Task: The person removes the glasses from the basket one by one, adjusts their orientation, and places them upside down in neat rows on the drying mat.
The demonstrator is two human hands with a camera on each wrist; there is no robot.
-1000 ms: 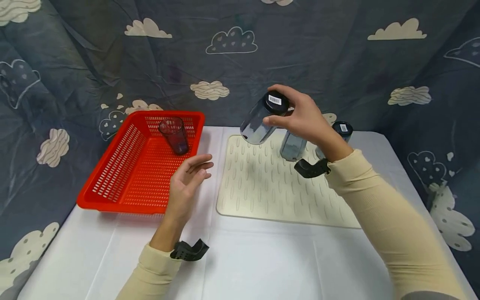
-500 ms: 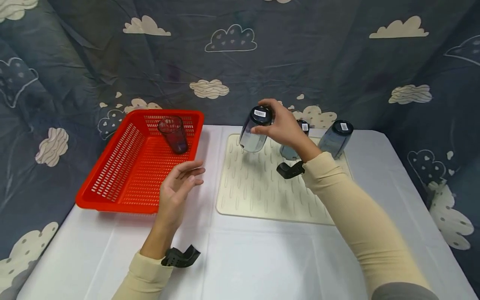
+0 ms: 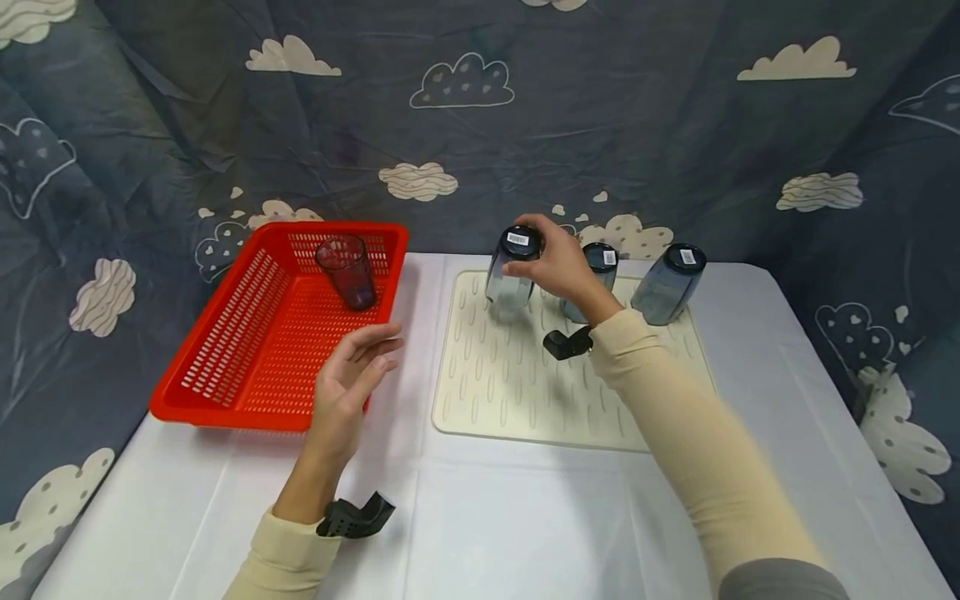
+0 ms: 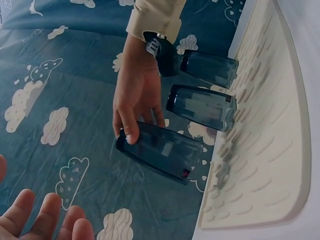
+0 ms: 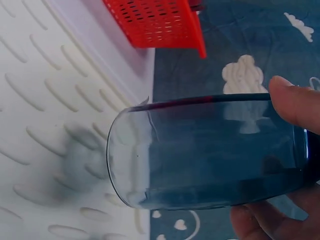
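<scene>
My right hand [image 3: 561, 265] grips a bluish, see-through drinking glass [image 3: 508, 282] near its dark base, which carries a white label. The glass is upside down over the back left of the cream draining mat [image 3: 517, 392]. In the right wrist view its rim [image 5: 117, 165] hangs a little off the mat, above its own shadow. Two similar glasses stand upside down farther right, a middle glass [image 3: 600, 260] partly behind my right hand and a right-hand glass [image 3: 666, 287]. My left hand [image 3: 341, 396] holds nothing, fingers relaxed, beside the red basket [image 3: 225, 417].
Inside the basket, at its back right, a purplish glass [image 3: 348, 275] leans with its mouth up. White cloth covers the table [image 3: 510, 517]. A dark curtain [image 3: 480, 133] with cloud prints hangs behind it.
My right hand has moved left and down with the glass, which has turned from tilted to nearly upright, mouth down, near the mat. My left hand has drawn slightly left and down.
</scene>
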